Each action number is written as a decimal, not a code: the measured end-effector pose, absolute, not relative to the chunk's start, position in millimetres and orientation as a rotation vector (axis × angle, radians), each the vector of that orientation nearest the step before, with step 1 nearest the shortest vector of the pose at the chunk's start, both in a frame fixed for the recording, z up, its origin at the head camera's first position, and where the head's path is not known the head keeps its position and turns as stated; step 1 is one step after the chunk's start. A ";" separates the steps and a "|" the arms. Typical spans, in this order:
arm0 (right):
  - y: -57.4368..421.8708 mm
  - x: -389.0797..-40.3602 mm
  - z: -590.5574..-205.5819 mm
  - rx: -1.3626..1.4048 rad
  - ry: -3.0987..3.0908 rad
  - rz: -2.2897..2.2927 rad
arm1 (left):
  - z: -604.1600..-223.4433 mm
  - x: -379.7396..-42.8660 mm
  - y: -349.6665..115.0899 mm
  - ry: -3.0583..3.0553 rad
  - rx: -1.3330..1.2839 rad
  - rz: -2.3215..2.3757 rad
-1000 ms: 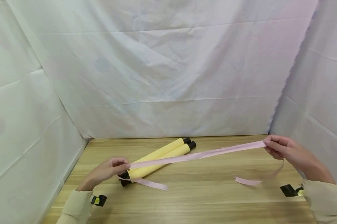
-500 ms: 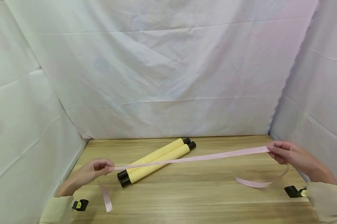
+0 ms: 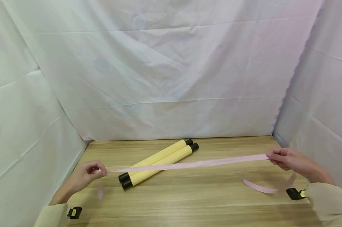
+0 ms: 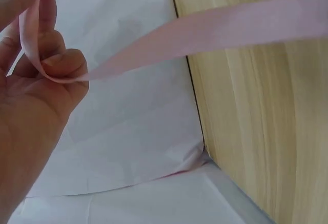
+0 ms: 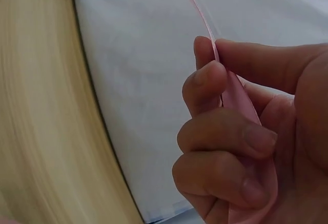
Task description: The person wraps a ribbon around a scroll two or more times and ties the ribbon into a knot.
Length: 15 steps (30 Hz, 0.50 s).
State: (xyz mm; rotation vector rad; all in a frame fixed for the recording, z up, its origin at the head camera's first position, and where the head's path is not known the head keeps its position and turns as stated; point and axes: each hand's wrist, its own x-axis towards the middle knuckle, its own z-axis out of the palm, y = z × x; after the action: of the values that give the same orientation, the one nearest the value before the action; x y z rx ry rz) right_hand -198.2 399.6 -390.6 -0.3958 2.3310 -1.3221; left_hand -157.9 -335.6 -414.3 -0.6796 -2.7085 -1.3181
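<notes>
My two hands hold a long pink ribbon [image 3: 210, 163] stretched between them above a wooden table [image 3: 205, 205]. My left hand [image 3: 84, 175], at the left of the scene, pinches it between thumb and fingers; my right hand [image 3: 293, 160], at the right and a little farther away, pinches it too, with the other fingers curled around the part that runs down past my palm. The stretch between my hands looks nearly straight, rising slightly toward the right. It is narrow and turned on edge close to my left hand, then opens out broad and flat toward the right. From my right hand a loose tail curves down and to the left, over the right part of the table; below my left hand hangs another tail, blurred. Across the middle of the scene, the ribbon passes in front of two pale yellow tubes [image 3: 176, 156] with black end caps [image 3: 127, 183]; I cannot tell whether it touches them. The tubes lie side by side on the table, slanting from near left to far right. White cloth [image 3: 159, 78] with faint coloured patches stands behind the far edge and along both sides. I wear light beige sleeves [image 3: 330, 201], and a small black device [image 3: 294, 194] shows beside each wrist.
</notes>
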 end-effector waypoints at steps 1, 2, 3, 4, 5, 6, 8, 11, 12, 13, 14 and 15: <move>399.9 -198.6 -392.6 -0.407 2.321 -1.314 | -415.0 -157.0 -336.8 -2.710 -0.671 -1.267; 400.1 -199.3 -395.0 -0.423 2.311 -1.307 | -416.2 -156.1 -337.9 -2.720 -0.654 -1.211; 400.1 -200.0 -397.5 -0.436 2.300 -1.303 | -418.4 -155.7 -339.3 -2.729 -0.639 -1.148; 400.1 -200.9 -400.4 -0.457 2.288 -1.302 | -421.0 -155.4 -340.6 -2.738 -0.624 -1.082; 400.1 -202.3 -403.6 -0.483 2.263 -1.313 | -424.3 -155.6 -342.0 -2.735 -0.624 -1.022; 400.1 -204.0 -407.2 -0.494 2.241 -1.323 | -427.1 -155.6 -343.0 -2.730 -0.630 -0.957; 400.3 -206.9 -415.3 -0.506 2.216 -1.332 | -433.4 -155.7 -345.2 -2.728 -0.640 -0.827; 398.8 -208.9 -426.0 -0.487 2.216 -1.312 | -441.5 -155.3 -348.0 -2.754 -0.657 -0.681; 397.9 -208.9 -429.0 -0.470 2.229 -1.295 | -443.8 -155.2 -348.9 -2.773 -0.656 -0.645; 397.2 -209.1 -432.0 -0.466 2.246 -1.274 | -446.2 -155.0 -349.8 -2.793 -0.652 -0.610; 396.4 -209.2 -434.7 -0.453 2.261 -1.257 | -449.0 -154.9 -350.6 -2.807 -0.648 -0.576; 395.8 -209.2 -437.5 -0.448 2.279 -1.239 | -452.0 -154.5 -351.2 -2.812 -0.641 -0.533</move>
State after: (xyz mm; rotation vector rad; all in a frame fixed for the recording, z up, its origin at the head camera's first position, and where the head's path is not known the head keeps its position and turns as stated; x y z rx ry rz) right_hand -209.2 395.8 -437.5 -0.4475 2.2787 -1.2386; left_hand -154.5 -351.2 -452.0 -0.6408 -2.8117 -0.5329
